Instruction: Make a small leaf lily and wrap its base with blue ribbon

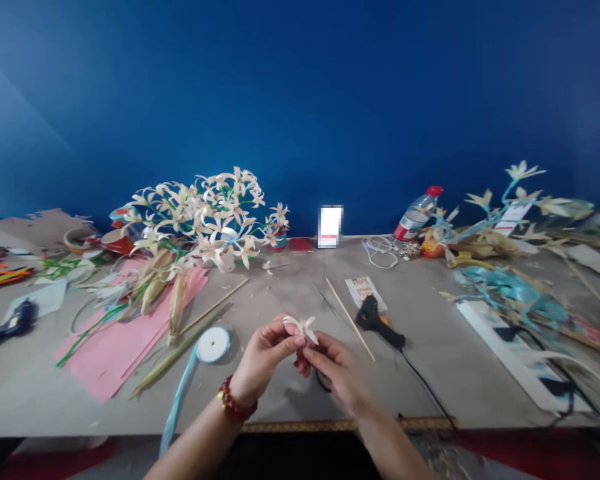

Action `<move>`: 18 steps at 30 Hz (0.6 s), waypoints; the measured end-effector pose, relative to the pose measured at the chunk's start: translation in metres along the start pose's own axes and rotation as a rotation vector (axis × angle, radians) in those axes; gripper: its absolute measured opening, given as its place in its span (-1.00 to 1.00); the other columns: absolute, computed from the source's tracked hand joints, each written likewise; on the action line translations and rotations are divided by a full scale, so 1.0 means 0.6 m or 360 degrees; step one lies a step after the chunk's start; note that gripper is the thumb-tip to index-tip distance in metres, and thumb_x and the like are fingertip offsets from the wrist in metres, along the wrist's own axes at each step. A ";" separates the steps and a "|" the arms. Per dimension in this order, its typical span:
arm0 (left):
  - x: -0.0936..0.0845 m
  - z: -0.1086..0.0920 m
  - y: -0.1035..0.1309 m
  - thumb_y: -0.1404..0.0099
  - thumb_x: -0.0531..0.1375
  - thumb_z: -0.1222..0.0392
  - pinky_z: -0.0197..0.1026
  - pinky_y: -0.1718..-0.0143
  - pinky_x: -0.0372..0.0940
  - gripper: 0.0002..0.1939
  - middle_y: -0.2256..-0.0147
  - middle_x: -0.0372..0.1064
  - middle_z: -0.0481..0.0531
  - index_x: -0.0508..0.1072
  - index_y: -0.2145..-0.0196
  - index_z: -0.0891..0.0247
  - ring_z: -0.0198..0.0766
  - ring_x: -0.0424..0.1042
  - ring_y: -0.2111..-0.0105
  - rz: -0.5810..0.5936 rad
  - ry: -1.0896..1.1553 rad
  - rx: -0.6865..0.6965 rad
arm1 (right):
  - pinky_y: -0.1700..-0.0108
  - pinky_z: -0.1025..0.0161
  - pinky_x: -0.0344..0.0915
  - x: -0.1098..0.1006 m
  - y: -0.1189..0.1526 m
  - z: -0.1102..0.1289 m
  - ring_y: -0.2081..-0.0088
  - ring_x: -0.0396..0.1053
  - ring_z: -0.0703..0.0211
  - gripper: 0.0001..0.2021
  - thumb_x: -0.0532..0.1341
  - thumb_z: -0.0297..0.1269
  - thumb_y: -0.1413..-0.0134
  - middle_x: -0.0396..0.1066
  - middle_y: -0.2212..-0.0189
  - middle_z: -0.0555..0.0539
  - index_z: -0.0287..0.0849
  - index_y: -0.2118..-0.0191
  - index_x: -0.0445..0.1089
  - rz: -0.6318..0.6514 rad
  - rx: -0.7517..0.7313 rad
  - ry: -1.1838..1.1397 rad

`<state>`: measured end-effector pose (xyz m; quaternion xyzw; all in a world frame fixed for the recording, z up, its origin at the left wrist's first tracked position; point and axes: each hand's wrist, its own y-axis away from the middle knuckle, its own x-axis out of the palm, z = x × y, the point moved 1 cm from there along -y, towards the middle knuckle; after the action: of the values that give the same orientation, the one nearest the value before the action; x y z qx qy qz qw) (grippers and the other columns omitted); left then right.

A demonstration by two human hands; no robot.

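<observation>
Near the table's front edge, my left hand (267, 353) and my right hand (333, 367) meet around a small cream flower (303, 328). The left thumb and fingers pinch it from the left. The right thumb and fingers close on its base from the right, where the petals' lower ends are hidden. A roll of light blue ribbon (213, 344) lies left of my hands, its loose end hanging over the front edge. To the right are a thin wooden stick (350, 319) and a black glue gun (380, 323).
Many cream flowers (220, 213) stand at the back left, behind pink sheets (115, 347) and dry husks (155, 287). A tilted bottle (417, 213), blue-stemmed flowers (523, 170) and a white power strip (505, 353) are on the right. The glue gun's cord crosses the front edge.
</observation>
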<state>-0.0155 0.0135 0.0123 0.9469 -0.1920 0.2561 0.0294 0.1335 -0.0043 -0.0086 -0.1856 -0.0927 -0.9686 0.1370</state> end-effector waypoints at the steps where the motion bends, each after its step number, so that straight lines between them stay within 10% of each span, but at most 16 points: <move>1: -0.001 -0.001 0.001 -0.27 0.28 0.24 -0.22 0.48 0.35 -0.91 0.33 0.31 -0.04 0.47 0.36 0.31 -0.33 0.45 0.54 -0.0037 0.0025 0.0014 | 0.30 0.28 0.29 0.003 -0.003 0.000 0.41 0.35 0.22 -0.77 0.35 -0.09 -0.10 0.44 0.49 0.00 -0.16 0.33 0.46 0.0020 -0.0030 0.0026; 18: -0.004 0.010 0.000 -0.19 0.36 0.19 -0.33 0.47 0.29 -0.84 0.46 0.32 -0.08 0.46 0.41 0.29 -0.39 0.28 0.50 -0.0504 0.0107 0.0080 | 0.28 0.25 0.25 0.021 -0.006 0.014 0.37 0.38 0.12 -0.71 0.07 -0.16 -0.35 0.44 0.46 -0.05 -0.12 0.38 0.37 -0.0099 -0.0526 0.1318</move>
<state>-0.0145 0.0137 0.0057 0.9567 -0.0329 0.2845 0.0521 0.1237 -0.0017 0.0034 0.2012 0.1205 -0.9667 0.1019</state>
